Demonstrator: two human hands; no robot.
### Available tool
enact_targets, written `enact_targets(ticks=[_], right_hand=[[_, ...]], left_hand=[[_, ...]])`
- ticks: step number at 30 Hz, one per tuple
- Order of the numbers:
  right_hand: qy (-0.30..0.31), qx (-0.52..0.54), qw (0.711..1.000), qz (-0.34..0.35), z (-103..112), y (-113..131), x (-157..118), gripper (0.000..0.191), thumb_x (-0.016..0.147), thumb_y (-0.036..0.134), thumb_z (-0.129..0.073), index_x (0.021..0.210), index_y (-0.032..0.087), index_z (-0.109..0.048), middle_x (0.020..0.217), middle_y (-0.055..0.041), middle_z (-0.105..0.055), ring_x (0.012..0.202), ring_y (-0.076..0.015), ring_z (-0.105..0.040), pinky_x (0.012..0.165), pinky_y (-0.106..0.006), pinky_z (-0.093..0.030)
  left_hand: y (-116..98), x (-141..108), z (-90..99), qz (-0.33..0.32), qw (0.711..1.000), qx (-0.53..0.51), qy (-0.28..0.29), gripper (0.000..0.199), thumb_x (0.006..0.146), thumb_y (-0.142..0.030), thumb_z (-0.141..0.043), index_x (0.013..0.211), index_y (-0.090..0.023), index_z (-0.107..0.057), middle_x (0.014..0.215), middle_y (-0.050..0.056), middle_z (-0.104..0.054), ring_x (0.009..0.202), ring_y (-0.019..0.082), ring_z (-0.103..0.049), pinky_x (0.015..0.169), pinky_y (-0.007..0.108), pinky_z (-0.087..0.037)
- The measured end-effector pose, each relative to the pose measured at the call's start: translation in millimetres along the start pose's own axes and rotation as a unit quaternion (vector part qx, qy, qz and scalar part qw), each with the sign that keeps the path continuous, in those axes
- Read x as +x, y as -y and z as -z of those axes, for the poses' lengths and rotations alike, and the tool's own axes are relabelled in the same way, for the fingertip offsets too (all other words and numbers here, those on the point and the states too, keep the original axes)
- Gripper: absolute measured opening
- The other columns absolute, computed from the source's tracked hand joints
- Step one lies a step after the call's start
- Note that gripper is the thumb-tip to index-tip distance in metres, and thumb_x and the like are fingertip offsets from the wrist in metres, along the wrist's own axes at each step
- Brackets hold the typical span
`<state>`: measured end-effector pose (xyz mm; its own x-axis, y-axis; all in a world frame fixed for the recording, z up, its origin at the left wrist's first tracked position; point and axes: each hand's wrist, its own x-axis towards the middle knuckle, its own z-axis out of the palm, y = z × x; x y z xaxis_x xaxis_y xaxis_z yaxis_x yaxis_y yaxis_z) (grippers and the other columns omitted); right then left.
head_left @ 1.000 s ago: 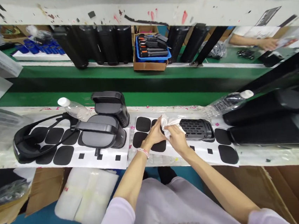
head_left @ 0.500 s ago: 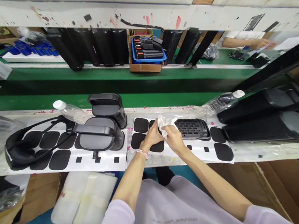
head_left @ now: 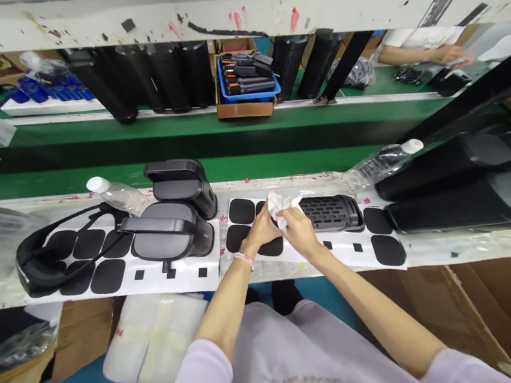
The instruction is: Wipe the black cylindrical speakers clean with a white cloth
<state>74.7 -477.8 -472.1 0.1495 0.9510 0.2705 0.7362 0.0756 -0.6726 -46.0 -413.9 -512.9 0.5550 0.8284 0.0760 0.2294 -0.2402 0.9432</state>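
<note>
A crumpled white cloth is pinched in my right hand, pressed to the near end of a black perforated housing. That housing lies on its side on a white sheet, its slotted grille facing up and its left end hidden by the cloth and fingers. My left hand, with a beaded bracelet at the wrist, is closed round that left end, against the cloth. Black rounded-square pads stick to the sheet beside my left hand. More of these pads lie to the right of the housing.
Two black units with handles stand to the left, by a black headset and a clear bottle. Another bottle and long black cases are on the right. Behind the green conveyor sits a blue tray; a co-worker's hand shows beyond.
The whole view has shifted slightly as the head moved. Both hands stay at the housing's left end with the cloth; only a small shift of the fingers shows.
</note>
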Motion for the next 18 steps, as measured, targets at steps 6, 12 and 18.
enact_targets(ticks=[6, 12, 18], right_hand=[[-0.141, 0.317, 0.897, -0.274, 61.6, -19.1, -32.4, 0.018, 0.071, 0.028, -0.069, 0.084, 0.018, -0.064, 0.080, -0.0038, -0.069, 0.073, -0.0211, -0.066, 0.066, -0.035, -0.054], [-0.220, 0.520, 0.715, -0.413, 88.5, -26.2, -55.5, 0.031, 0.061, 0.025, -0.078, 0.090, 0.019, -0.067, 0.101, -0.0070, -0.069, 0.098, -0.0248, -0.065, 0.083, -0.041, -0.057], [-0.255, 0.288, 0.862, -0.329, 49.6, -11.4, -56.0, 0.032, 0.070, 0.034, -0.074, 0.096, 0.016, -0.066, 0.090, -0.0060, -0.069, 0.089, -0.0253, -0.066, 0.085, -0.044, -0.053]], left_hand=[[2.7, 0.3, -0.5, 0.026, 0.999, 0.029, 0.011, 0.114, 0.057, -0.041, -0.085, 0.150, -0.018, -0.022, 0.156, 0.017, -0.030, 0.142, 0.031, -0.031, 0.116, 0.043, -0.029], [-0.2, 0.1, 0.7, 0.045, 0.997, 0.052, 0.026, 0.114, 0.061, -0.046, -0.082, 0.152, -0.021, -0.017, 0.157, 0.013, -0.028, 0.144, 0.029, -0.029, 0.118, 0.042, -0.026], [0.0, 0.1, -0.2, 0.047, 0.997, 0.060, 0.016, 0.113, 0.060, -0.044, -0.083, 0.151, -0.023, -0.019, 0.155, 0.012, -0.032, 0.141, 0.030, -0.034, 0.116, 0.043, -0.030]])
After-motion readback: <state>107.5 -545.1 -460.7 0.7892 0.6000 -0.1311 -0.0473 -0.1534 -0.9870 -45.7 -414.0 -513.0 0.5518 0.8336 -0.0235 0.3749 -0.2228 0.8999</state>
